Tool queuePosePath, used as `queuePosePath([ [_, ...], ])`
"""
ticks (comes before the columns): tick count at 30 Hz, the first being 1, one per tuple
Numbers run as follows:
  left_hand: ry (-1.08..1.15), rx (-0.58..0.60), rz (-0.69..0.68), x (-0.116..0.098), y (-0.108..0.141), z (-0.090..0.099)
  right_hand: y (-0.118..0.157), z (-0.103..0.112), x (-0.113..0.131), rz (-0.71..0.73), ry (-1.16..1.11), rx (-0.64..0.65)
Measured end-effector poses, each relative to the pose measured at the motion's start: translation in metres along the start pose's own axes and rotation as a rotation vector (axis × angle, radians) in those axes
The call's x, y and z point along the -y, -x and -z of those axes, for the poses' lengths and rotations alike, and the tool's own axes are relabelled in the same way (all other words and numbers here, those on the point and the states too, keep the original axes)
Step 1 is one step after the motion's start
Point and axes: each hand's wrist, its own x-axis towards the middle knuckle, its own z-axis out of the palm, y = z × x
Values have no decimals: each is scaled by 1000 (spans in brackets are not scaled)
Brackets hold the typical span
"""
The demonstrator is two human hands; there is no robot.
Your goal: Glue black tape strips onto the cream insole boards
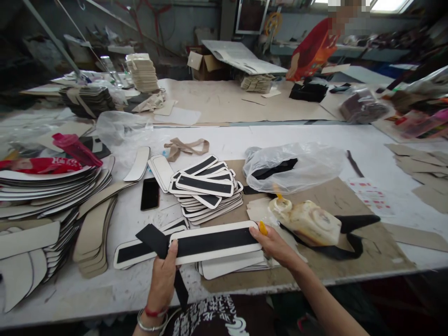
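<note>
Long white panel, stiff and flat, corners rounded, faced with a smooth matte-black band; held slightly slanted above the near edge of the white-topped table. Flat black strip juts out past its left end; black tail, narrow and limp, hangs below. Whether strip and tail are one length is hidden.

Left hand: closed on the panel's left end, thumb pressed along the face, other fingers mostly hidden beneath. Right hand: pinching the right end, thumb on the upper face, fingers under; small gap only, the board's thickness. Bright yellow tip shows beside the right thumb; cannot tell what it belongs to.

Beyond the held board: loose, fanned pile of similar black-banded white panels. Right of it, yellowed, stained plastic container, blocky, on a dull brown sheet. Behind, crumpled translucent plastic bag, black material inside.
</note>
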Motion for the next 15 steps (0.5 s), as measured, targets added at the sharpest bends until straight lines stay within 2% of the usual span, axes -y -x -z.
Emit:
queuePosePath([
  [3, 94, 6, 167, -2, -1, -3, 0, -4, -1, -89, -237, 57],
  [5, 147, 33, 216, -5, -3, -6, -3, -6, -2, -133, -374, 62],
  [7, 172, 50, 202, -11, -8, -8, -9, -9, -1, -148, -444, 48],
  [10, 96, 66, 170, -22, -25, -10, -24, -11, 5, -141, -429, 33],
  [15, -49, 75, 83, -47, -74, -17, -64, -13, 26, -129, -291, -123],
])
